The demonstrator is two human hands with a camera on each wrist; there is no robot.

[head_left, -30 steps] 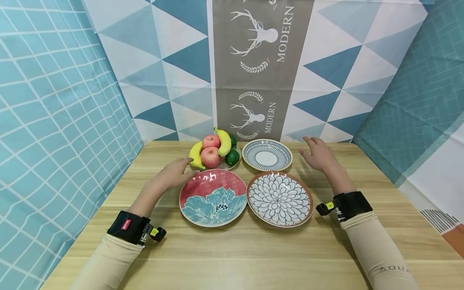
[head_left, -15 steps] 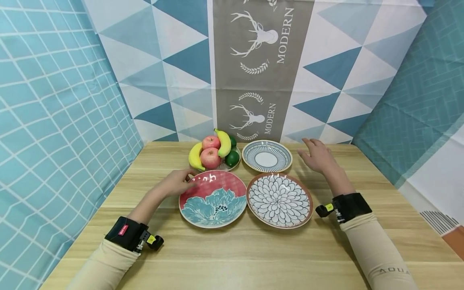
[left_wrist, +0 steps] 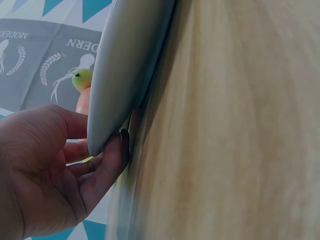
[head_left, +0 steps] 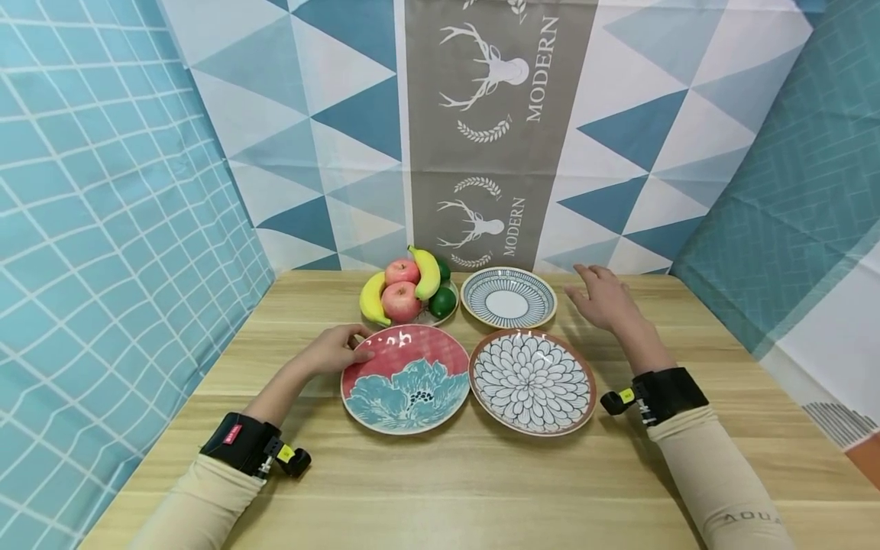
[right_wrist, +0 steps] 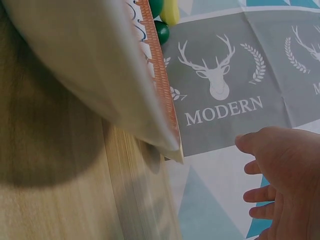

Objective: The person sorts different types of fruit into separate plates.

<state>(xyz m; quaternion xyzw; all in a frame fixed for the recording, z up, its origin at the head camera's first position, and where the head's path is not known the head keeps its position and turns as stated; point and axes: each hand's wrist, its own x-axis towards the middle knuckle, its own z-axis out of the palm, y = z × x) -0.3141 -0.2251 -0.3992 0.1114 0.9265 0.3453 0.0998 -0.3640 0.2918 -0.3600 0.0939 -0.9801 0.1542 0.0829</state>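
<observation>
At the left rim of a red plate with a blue flower [head_left: 406, 386], my left hand [head_left: 335, 350] pinches the edge. The left wrist view shows the thumb on the plate's upper face and the fingers curled beneath the pale underside [left_wrist: 125, 65]. My right hand [head_left: 605, 298] hovers with relaxed fingers, right of the blue-striped plate [head_left: 509, 299] and touching nothing. In the right wrist view, that hand [right_wrist: 287, 175] is apart from the brown-rimmed plate. This plate with white petals [head_left: 532, 382] lies right of the red one.
Behind the red plate stands a dish piled with fruit: apples [head_left: 402, 301], bananas [head_left: 373, 298] and green fruit [head_left: 442, 302]. A patterned cloth [head_left: 481, 137] rises at the back of the wooden table [head_left: 440, 489]. Blue tiled cloth [head_left: 103, 229] hangs at the left.
My left hand has come down from above the red plate's left edge and now grips its rim. My right hand has stayed nearly still, and the plates have not moved.
</observation>
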